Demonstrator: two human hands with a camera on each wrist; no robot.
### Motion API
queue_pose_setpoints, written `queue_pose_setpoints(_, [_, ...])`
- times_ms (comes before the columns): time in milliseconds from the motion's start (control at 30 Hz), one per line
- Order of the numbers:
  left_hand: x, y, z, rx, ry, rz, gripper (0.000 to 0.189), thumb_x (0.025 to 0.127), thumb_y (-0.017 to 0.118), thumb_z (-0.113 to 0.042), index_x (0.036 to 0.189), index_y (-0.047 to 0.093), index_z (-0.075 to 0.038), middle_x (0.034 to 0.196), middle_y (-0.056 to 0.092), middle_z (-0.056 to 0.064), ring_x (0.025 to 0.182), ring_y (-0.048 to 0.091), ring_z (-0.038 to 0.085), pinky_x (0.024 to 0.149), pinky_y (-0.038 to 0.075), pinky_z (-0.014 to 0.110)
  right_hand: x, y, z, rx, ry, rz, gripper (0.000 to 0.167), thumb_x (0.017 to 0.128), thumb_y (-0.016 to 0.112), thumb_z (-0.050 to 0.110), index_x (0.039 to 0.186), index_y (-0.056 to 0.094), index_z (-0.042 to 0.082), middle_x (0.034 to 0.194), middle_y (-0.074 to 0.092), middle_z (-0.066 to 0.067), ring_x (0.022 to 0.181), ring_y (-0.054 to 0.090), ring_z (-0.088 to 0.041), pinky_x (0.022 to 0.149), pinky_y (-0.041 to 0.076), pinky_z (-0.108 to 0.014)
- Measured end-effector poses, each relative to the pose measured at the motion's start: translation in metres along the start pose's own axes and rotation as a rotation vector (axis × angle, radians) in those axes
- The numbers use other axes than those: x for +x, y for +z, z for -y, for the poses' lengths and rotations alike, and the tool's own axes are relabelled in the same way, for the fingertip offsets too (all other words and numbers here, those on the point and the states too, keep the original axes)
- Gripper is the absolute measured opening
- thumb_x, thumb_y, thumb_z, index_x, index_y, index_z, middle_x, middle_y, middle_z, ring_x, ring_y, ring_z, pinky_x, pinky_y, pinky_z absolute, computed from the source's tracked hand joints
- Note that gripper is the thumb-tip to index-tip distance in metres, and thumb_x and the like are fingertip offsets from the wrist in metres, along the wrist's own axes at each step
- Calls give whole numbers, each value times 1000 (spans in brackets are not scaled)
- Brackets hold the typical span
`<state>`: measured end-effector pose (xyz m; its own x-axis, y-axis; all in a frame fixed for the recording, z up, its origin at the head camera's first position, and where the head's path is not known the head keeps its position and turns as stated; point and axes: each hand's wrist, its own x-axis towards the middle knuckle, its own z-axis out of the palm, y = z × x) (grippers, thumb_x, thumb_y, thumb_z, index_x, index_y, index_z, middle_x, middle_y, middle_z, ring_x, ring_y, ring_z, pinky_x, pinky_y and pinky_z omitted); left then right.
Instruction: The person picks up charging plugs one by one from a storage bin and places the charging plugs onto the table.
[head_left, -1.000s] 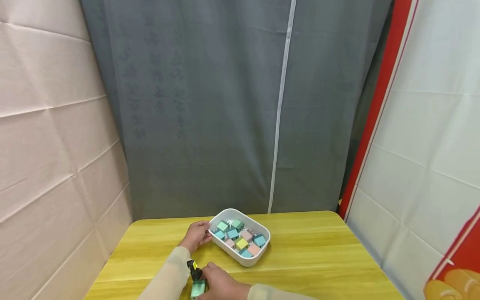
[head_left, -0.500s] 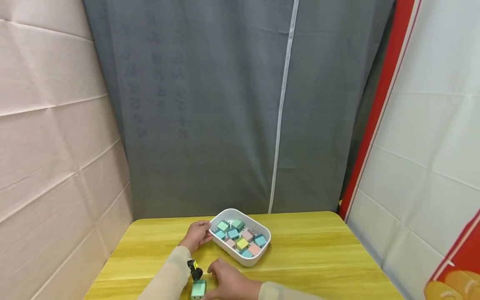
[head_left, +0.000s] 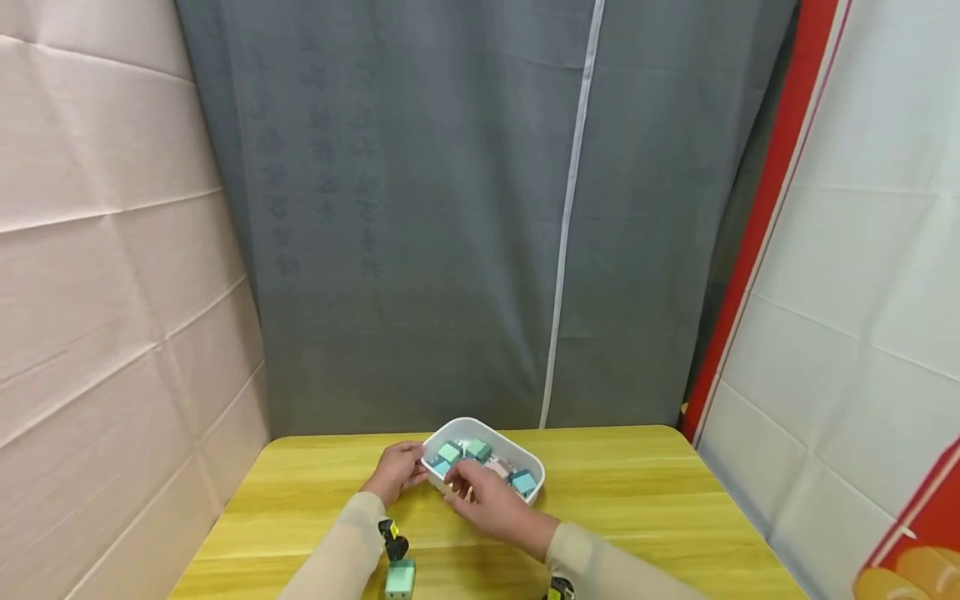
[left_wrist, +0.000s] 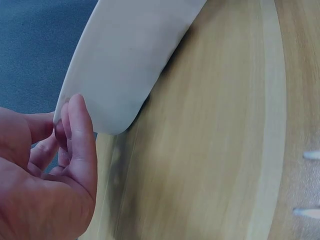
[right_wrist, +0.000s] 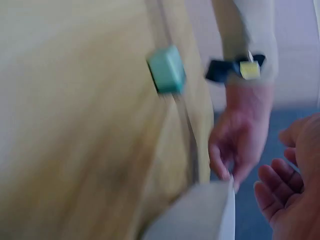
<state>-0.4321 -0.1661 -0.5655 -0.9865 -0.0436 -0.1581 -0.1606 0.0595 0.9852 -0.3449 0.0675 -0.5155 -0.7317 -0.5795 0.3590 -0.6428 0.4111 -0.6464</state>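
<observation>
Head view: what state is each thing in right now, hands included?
Left hand: pinching the tray's rim.
Right hand: at the tray, fingers bent, nothing seen in its grasp.
Tray: uncovered, on the table, holding blocks.
Tray blocks: loose inside, some hidden behind the right hand.
Green block: on the table, outside the tray, ungripped.

I've got pale mint on a boxy, mint-green block (head_left: 400, 579), sharp against the yellow, wood-grained tabletop (head_left: 637, 500) with its streaky bands. Plain white now, the rounded, open-topped tub (head_left: 467, 428); I'm catching mint-green cubes (head_left: 449, 452), a blue cube (head_left: 522, 482), a dusty-pink cube (head_left: 498, 468). Cream on both long cloth sleeves (head_left: 600, 562); slate grey on the hanging cloth curtain (head_left: 412, 208), one white stripe.
</observation>
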Motion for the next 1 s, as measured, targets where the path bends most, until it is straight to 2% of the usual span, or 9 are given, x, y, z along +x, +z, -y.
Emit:
queue_pose_setpoints(133, [1,0,-1,-9,-6,0,40,117,56,-15,147,59,11,104,68,18,79,67,17,82,67,34,15,-13,-17,-151,-56,32,25,103,75,0,126,70,9,118,68,-6,103,69,-16,91,61,-31])
queue_pose_setpoints(267, [1,0,-2,-11,-12,2,40,118,55,-15,148,59,10,106,68,18,81,67,18,82,67,33,28,-20,-32,-327,-62,117,38,102,78,5,137,69,18,126,65,1,113,64,-13,100,58,-31])
queue_pose_setpoints(433, [0,0,-3,-6,-16,8,40,118,55,-16,148,59,9,106,68,18,82,67,18,84,67,34,42,-19,-42,-513,-80,237,47,100,81,8,144,70,17,130,66,-1,114,60,-10,104,55,-29])
queue_pose_setpoints(600, [-3,1,-5,-2,-15,6,39,118,55,-16,148,60,9,105,67,17,82,66,18,84,67,33,50,-14,-49,-584,-56,335,40,102,80,12,138,73,25,127,67,1,106,58,-5,103,53,-25])
queue_pose_setpoints(833, [-6,2,-8,6,-13,5,40,118,53,-16,149,58,10,107,66,18,84,66,18,83,66,31,59,-4,-64,-666,-112,379,29,106,73,13,132,75,25,113,62,6,99,56,-5,95,54,-22])
queue_pose_setpoints(1000, [-7,1,-8,16,-18,9,40,119,53,-16,149,59,9,108,67,18,85,66,18,84,66,32,61,1,-71,-719,-129,401,27,108,74,17,132,73,27,115,63,6,99,58,-5,94,55,-23])
